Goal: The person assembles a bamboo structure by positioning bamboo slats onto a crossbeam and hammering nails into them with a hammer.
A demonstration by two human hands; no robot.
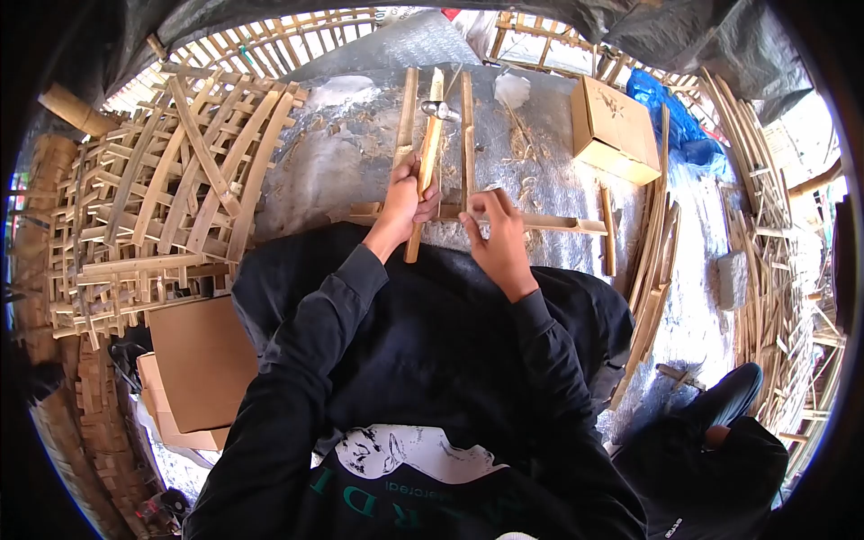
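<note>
My left hand (404, 202) is wrapped round the wooden handle of a hammer (432, 157), its metal head pointing away from me. Under and beside it lie upright bamboo strips (467, 135), which meet a crosswise bamboo strip (564, 222) in front of my knees. Over the place where the right-hand upright strip meets the crosswise one, my right hand (497, 241) has its thumb and fingers drawn together. What sits between those fingertips, if anything, is too small to make out.
A stack of woven bamboo panels (166, 180) stands at the left, with a brown cardboard box (205, 360) below it. Another closed box (615, 128) and a blue plastic sheet (688, 130) are at the right. Long bamboo strips (657, 270) lie near a seated person (702, 463).
</note>
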